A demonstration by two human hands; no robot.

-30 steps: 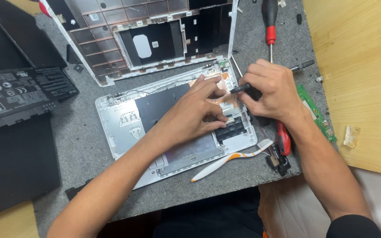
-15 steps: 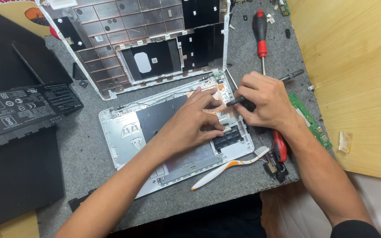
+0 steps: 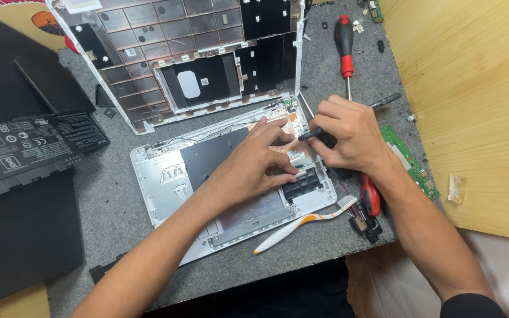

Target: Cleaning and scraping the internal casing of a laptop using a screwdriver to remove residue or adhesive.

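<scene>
Grey felt mat (image 3: 107, 200) covers the bench, and on it lies an opened white laptop base (image 3: 166, 176). Left hand (image 3: 254, 165) presses flat on its inner plate, fingers spread toward the top edge. Right hand (image 3: 349, 138) is curled tight around a black screwdriver (image 3: 319, 135), tip at the base's upper right corner. White-and-orange toothbrush (image 3: 301, 227) sits just below; a red-handled screwdriver (image 3: 344, 38) lies beyond.
</scene>
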